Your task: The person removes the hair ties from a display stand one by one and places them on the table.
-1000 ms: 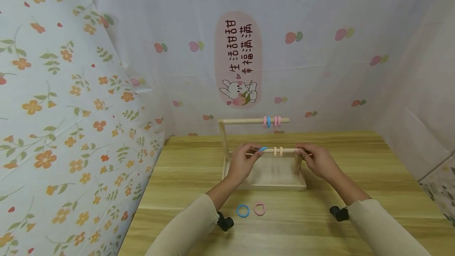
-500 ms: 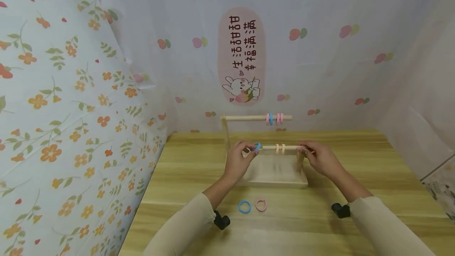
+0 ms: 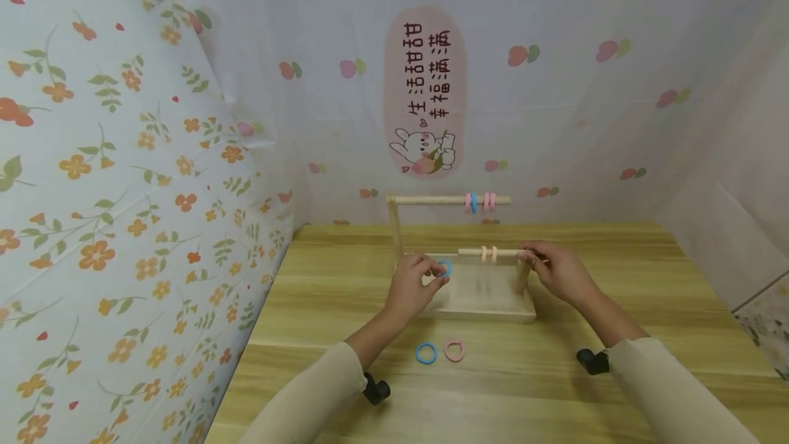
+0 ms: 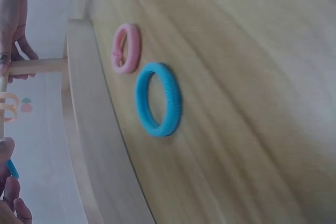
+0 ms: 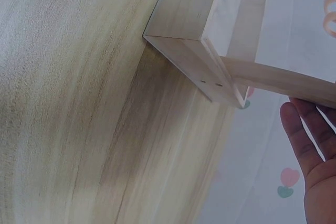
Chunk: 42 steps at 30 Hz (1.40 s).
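Observation:
My left hand (image 3: 409, 290) pinches a blue hair tie (image 3: 445, 268) between thumb and fingers, just left of and slightly below the free end of the lower wooden rod (image 3: 470, 252). In the left wrist view only a sliver of this blue hair tie (image 4: 12, 169) shows. Two cream hair ties (image 3: 494, 253) hang on that rod. At its other end, my right hand (image 3: 559, 269) grips the rod where it meets the upright post (image 3: 521, 279). In the right wrist view the right hand (image 5: 320, 177) has some fingers against the post (image 5: 283, 80).
Pink and blue hair ties (image 3: 474, 203) hang on the rack's upper rod (image 3: 428, 201). The rack's shallow wooden base (image 3: 481, 317) stands on the table. In front lie a blue hair tie (image 4: 173, 98) and a pink hair tie (image 4: 134, 48). A patterned curtain (image 3: 555, 108) hangs behind.
The blue hair tie came off the lower rod's left end in my left hand, which then moved slightly down. My right hand keeps its grip. The head view has shifted a little.

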Tool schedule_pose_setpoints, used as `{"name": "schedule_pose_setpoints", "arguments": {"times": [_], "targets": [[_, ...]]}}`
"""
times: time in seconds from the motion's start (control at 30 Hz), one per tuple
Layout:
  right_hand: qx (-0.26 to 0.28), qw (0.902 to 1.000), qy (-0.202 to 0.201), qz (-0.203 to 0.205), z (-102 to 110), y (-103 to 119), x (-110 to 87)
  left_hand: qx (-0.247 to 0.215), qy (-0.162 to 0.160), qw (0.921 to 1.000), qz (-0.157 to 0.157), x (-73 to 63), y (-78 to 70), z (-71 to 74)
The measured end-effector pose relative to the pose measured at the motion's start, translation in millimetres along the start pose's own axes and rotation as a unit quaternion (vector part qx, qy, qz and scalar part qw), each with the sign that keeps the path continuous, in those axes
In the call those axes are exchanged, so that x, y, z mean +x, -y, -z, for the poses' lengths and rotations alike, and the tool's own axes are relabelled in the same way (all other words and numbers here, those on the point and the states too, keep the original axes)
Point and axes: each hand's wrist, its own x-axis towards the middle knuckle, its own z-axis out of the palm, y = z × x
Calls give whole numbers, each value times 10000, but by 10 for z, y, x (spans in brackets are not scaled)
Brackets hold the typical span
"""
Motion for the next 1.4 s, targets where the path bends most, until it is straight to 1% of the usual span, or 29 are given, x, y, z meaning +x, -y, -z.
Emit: {"name": "schedule_pose_setpoints", "arguments": {"times": [0.13,0.2,0.27,0.33,0.43,0.5,0.63,0.77,0.83,0.93,1.03,1.23,1.4], "targets": [[14,10000,36,-38,8,15,5,311,-96,9975,-622,-75,8,-6],[23,10000,31,-34,11,20,7,511,-101,9949,-861,-104,7,-8],[22,10000,11,-5,12,24,9,629,-41,9932,-979,-134,-9,-5],[15,10000,-8,19,8,24,8,711,64,9919,-1047,-165,-31,-4],[6,10000,-23,42,2,20,4,696,268,9917,-1047,-213,-89,1],[6,10000,-22,38,-2,11,1,727,349,9907,-1096,-240,-117,-10],[27,10000,-7,10,-8,-5,1,703,413,9893,-1212,-290,-166,-45],[15,10000,3,-8,-8,-8,5,770,459,9855,-1440,-329,-190,-103],[-5,10000,11,-8,-6,-5,6,771,538,9840,-1512,-346,-195,-135],[-11,10000,34,-27,1,11,5,677,689,9832,-1551,-368,-204,-174],[-22,10000,35,-41,2,26,0,615,927,9821,-1517,-392,-226,-196],[-25,10000,-13,26,-8,31,-13,791,1424,9745,-1546,-429,-301,-224],[45,10000,22,0,-3,25,-7,1081,1590,9641,-1829,-448,-349,-271]]}}
